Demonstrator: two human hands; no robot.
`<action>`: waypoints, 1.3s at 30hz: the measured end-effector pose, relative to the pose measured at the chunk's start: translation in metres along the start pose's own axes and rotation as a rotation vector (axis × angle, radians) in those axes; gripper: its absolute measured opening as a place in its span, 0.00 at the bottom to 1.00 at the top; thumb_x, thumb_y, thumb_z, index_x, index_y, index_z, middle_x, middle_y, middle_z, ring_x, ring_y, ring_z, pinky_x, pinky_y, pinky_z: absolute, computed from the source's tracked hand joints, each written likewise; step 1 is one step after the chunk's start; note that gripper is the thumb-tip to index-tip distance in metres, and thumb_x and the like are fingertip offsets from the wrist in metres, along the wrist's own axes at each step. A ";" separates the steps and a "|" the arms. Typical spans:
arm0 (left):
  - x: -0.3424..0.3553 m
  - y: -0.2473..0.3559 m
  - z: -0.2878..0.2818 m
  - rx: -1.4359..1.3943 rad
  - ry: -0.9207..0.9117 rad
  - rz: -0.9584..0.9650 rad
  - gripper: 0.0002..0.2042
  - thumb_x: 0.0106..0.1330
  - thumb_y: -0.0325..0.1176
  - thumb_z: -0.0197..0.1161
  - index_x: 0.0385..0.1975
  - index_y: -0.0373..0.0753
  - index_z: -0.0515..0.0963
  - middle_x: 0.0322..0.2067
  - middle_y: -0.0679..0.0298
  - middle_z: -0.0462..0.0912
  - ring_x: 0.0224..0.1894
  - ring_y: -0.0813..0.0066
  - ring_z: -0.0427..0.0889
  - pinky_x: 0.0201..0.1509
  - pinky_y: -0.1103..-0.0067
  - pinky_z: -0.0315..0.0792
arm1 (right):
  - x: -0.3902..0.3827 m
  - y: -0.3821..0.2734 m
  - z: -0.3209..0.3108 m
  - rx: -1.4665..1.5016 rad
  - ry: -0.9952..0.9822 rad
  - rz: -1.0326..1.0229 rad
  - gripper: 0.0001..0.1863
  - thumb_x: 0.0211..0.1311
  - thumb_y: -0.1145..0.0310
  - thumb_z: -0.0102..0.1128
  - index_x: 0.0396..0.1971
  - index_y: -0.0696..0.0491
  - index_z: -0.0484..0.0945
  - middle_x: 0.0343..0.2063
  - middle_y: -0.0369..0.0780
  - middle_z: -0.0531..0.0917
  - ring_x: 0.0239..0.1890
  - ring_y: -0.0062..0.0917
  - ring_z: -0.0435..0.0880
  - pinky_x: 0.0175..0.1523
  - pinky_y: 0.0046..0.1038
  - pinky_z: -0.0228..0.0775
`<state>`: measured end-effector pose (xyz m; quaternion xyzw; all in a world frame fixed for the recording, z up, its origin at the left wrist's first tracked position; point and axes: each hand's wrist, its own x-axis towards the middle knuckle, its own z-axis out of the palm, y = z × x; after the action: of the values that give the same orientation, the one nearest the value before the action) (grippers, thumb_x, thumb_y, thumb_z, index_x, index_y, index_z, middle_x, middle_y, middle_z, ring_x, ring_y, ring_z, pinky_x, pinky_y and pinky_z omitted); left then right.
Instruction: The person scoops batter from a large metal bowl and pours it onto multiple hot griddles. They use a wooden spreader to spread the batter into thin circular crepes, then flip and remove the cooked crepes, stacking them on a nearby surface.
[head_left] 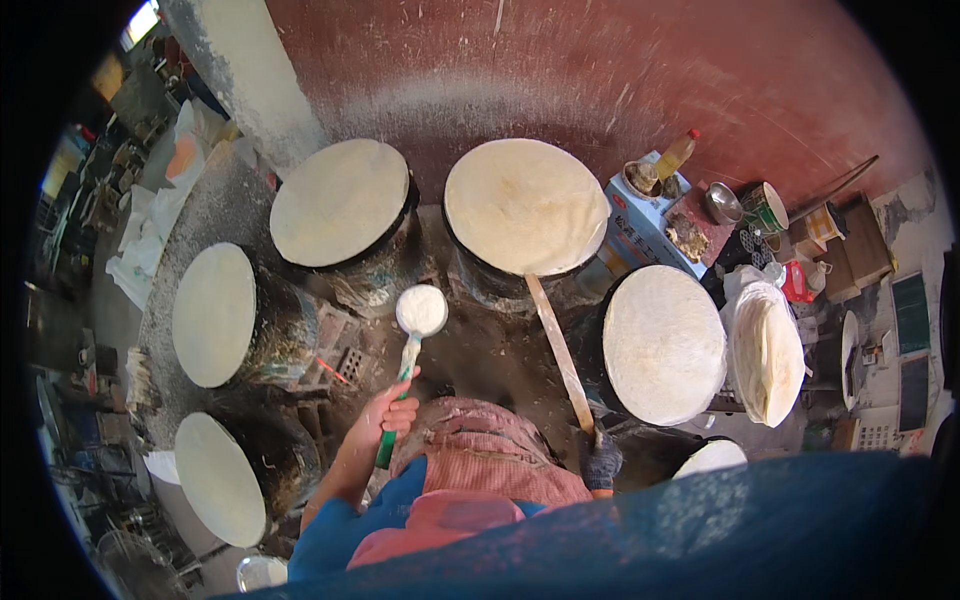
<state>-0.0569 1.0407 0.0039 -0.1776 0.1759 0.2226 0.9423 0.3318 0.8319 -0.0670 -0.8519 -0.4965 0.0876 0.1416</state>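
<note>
From my remote view I see the bare left hand (393, 410) closed around the green handle of a ladle (421, 311), raised between the drums, its bowl full of something white that I cannot identify as powder or batter. The right hand (602, 462), in a dark glove, grips a long wooden stick (560, 355), though its fingers are hard to make out, and the stick's far end meets the near edge of a round flatbread (527, 200), where I cannot tell whether it slips underneath. Blurred blue fabric (700, 520) partly hides a pale disc (712, 457) at lower right.
</note>
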 end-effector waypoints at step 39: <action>0.002 0.020 -0.005 -0.282 0.007 0.071 0.14 0.72 0.39 0.43 0.54 0.59 0.69 0.15 0.70 0.56 0.12 0.82 0.55 0.11 0.84 0.55 | 0.487 -0.071 0.058 0.672 0.190 0.368 0.14 0.44 0.64 0.63 0.27 0.61 0.80 0.18 0.41 0.79 0.19 0.28 0.75 0.26 0.32 0.65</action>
<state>-0.0662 1.0563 -0.0069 -0.3025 0.1523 0.2778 0.8989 0.4961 1.2976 -0.1023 -0.8371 -0.2640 0.1898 0.4399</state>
